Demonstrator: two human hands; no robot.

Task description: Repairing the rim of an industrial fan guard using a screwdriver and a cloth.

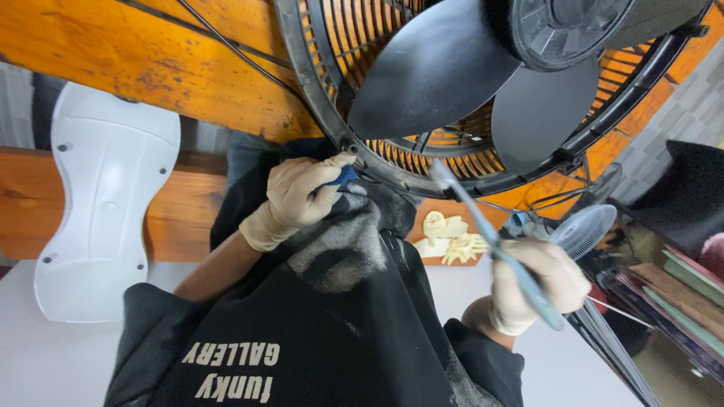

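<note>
The black fan grille [332, 113], blades still inside, lies against the person's dark-shirted lap, over the orange wooden bench [113, 53]. At its lower rim the left hand [302, 200], gloved, has its fingers curled tight around a small blue object [345, 178]. Right of that, the gloved right hand [539, 290] grips a toothbrush [490, 241], bristles up at the rim. A white plastic cover [98, 203] lies well left of the grille.
</note>
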